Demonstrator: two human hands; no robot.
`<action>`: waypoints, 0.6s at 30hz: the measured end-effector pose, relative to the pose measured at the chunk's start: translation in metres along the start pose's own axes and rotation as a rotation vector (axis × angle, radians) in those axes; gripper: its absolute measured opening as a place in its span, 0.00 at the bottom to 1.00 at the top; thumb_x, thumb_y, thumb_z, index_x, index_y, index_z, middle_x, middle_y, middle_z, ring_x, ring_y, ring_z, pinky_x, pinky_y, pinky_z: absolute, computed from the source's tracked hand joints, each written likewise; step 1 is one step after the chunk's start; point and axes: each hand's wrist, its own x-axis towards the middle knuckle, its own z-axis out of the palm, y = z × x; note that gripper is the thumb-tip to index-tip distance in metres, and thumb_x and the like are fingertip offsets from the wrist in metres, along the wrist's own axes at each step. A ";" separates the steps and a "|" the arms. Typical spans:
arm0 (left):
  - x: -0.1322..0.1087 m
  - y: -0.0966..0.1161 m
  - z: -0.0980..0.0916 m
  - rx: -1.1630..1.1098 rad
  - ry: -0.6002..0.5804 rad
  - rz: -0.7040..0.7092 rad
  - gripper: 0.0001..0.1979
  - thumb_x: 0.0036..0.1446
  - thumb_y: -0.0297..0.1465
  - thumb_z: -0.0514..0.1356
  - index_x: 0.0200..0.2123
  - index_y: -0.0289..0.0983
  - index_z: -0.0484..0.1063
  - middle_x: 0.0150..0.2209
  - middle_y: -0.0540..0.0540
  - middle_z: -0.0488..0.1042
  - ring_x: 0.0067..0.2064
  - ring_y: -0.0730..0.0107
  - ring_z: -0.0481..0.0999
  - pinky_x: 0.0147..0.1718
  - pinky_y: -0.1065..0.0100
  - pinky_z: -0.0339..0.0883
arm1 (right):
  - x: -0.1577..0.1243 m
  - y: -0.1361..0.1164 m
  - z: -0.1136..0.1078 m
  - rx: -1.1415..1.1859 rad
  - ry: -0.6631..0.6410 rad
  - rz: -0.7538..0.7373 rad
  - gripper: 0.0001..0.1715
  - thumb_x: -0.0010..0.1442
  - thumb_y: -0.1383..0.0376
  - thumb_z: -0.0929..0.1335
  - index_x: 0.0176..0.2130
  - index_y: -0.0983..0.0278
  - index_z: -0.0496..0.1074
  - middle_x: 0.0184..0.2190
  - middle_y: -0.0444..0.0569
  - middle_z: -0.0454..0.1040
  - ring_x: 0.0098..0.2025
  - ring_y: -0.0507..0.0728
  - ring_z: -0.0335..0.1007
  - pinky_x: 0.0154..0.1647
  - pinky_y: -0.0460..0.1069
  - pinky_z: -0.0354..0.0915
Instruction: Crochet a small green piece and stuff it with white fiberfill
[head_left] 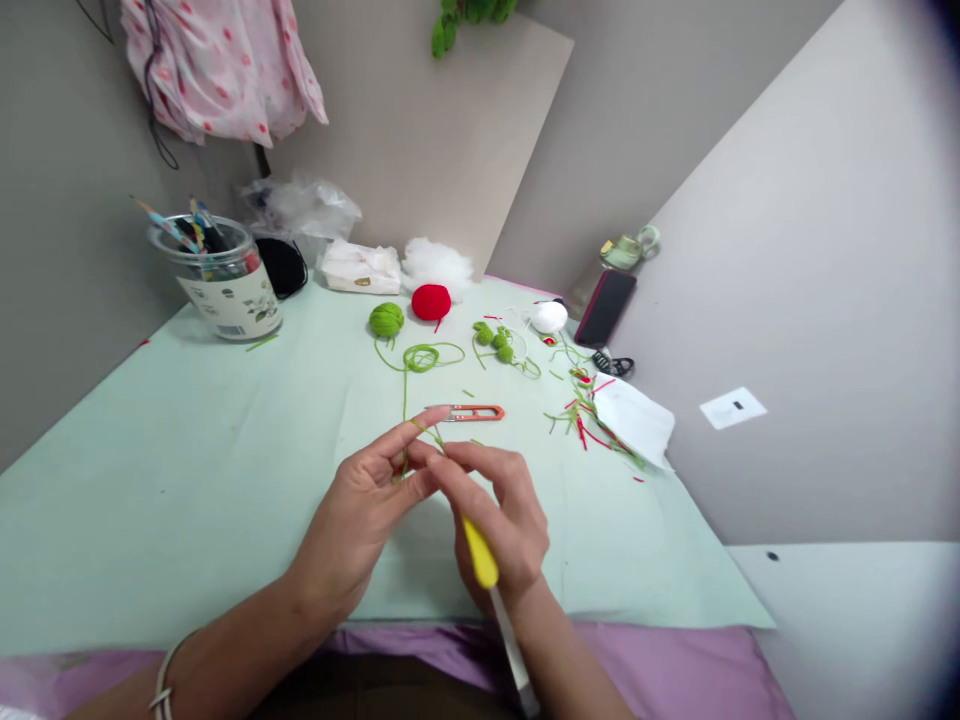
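Note:
My right hand [499, 510] is closed around a crochet hook with a yellow grip [480, 553], its handle end pointing down toward me. Close against it, my left hand [367, 500] holds green yarn [405, 395], which runs over the raised index finger. The fingertips of both hands meet, and whatever is pinched between them is hidden. From the left hand the strand leads back to loose coils and a green yarn ball [386, 319]. Just beyond the fingers lie orange thread snips [476, 413] on the pale green tabletop.
Behind are a red yarn ball [431, 302], white stuffing [437, 264] and small green crocheted pieces [495, 340]. Yarn scraps [581, 415] lie beside a white paper [636, 418] at right. A phone [606, 308] leans near the wall; a pencil jar [225, 285] stands left.

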 end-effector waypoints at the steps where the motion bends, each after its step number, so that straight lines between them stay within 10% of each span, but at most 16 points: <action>1: 0.001 0.000 -0.001 -0.047 -0.030 -0.049 0.24 0.56 0.37 0.77 0.57 0.48 0.83 0.38 0.52 0.81 0.49 0.66 0.75 0.57 0.65 0.64 | -0.001 0.000 -0.001 -0.048 -0.002 -0.038 0.23 0.68 0.73 0.71 0.55 0.49 0.82 0.48 0.52 0.84 0.47 0.61 0.82 0.44 0.56 0.79; 5: 0.005 0.003 -0.008 -0.156 -0.123 -0.163 0.22 0.58 0.35 0.75 0.56 0.43 0.84 0.37 0.49 0.79 0.41 0.69 0.72 0.50 0.67 0.65 | 0.003 0.000 -0.006 0.138 0.063 0.138 0.17 0.70 0.71 0.70 0.51 0.53 0.84 0.39 0.50 0.84 0.41 0.59 0.81 0.40 0.55 0.78; 10: 0.003 0.010 -0.011 0.053 -0.019 0.026 0.19 0.57 0.35 0.75 0.53 0.48 0.86 0.35 0.52 0.74 0.39 0.68 0.70 0.49 0.66 0.64 | 0.011 0.002 -0.008 0.564 0.110 0.445 0.10 0.72 0.64 0.70 0.41 0.58 0.84 0.34 0.47 0.80 0.29 0.54 0.76 0.30 0.51 0.76; 14: -0.003 0.007 -0.003 0.193 0.034 0.134 0.26 0.56 0.36 0.76 0.59 0.50 0.82 0.34 0.53 0.75 0.43 0.64 0.73 0.56 0.62 0.62 | 0.003 0.001 0.000 0.257 0.074 0.234 0.11 0.70 0.67 0.71 0.44 0.55 0.85 0.36 0.49 0.81 0.34 0.56 0.78 0.32 0.52 0.76; 18: -0.001 0.005 -0.003 -0.063 -0.097 -0.110 0.27 0.56 0.38 0.76 0.59 0.44 0.82 0.33 0.52 0.74 0.41 0.66 0.71 0.52 0.63 0.64 | -0.005 0.001 0.002 0.014 0.124 0.028 0.18 0.68 0.70 0.72 0.51 0.50 0.84 0.41 0.51 0.82 0.42 0.60 0.80 0.38 0.55 0.78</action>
